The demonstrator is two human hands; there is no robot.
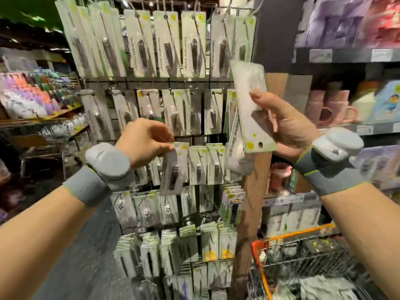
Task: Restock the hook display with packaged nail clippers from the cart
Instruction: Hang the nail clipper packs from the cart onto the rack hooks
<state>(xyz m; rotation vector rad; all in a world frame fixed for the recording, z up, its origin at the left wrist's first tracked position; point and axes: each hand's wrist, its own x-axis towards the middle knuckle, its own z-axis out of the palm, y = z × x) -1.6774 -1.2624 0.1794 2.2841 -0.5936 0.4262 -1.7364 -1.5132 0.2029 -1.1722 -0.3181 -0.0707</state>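
The hook display (pixel 151 83) fills the middle of the view, with rows of white-and-green carded nail clippers hanging from metal hooks. My left hand (pixel 145 141) pinches the top of one packaged nail clipper (pixel 172 172) in front of the third row of hooks. My right hand (pixel 285 124) grips a stack of nail clipper packs (pixel 251 109) held upside down, hang holes at the bottom, just right of the display. The orange wire cart (pixel 303 263) sits at the lower right with more packs inside.
A brown post (pixel 249 213) stands at the display's right edge, next to the cart. Shelves with pink mugs (pixel 331 109) and boxed goods are on the right. Another shelf of colourful goods (pixel 32 98) is on the left, across grey floor.
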